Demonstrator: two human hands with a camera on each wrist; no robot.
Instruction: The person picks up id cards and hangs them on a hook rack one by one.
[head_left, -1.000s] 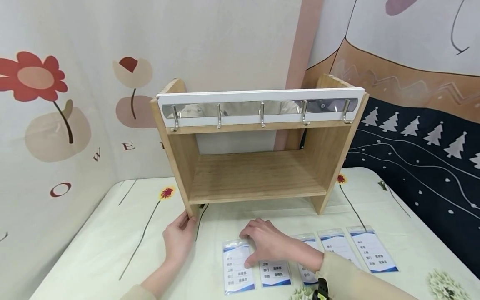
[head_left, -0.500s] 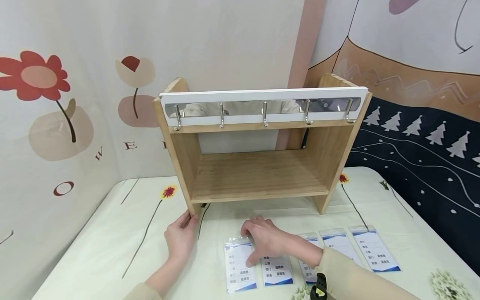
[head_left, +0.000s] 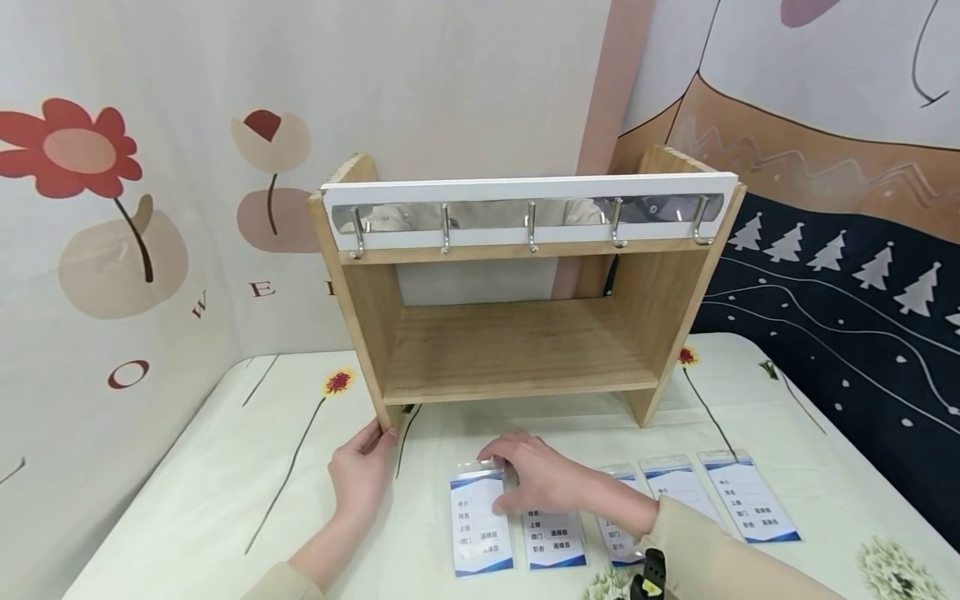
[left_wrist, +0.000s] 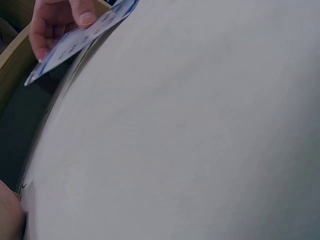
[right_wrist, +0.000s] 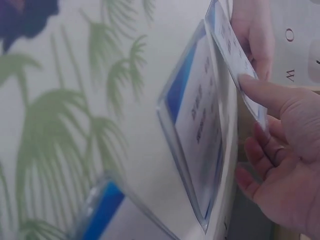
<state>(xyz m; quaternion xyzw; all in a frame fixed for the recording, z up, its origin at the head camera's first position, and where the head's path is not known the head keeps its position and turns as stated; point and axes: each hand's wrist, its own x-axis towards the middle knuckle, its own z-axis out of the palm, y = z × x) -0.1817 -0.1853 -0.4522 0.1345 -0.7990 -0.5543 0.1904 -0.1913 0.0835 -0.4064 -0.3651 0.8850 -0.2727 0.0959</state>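
Note:
My left hand grips the front foot of the left side panel of a wooden shelf. The leftmost badge in a clear plastic sleeve is pinched by my right hand, thumb on its printed face and fingers behind its upper edge. In the right wrist view, the badge tilts up from the cloth between thumb and fingers. A second badge, partly under my right hand in the head view, lies flat just right of it. The left wrist view also shows the pinched badge.
Several more badges lie in a row to the right, the last farthest out. Along the shelf's top front runs a white board with a row of metal hooks. A flower-print cloth covers the table; printed curtains hang behind.
The leftmost badge's top edge has risen and shifted slightly toward the shelf with my right hand. My left hand stays at the shelf's foot. The view has shifted slightly.

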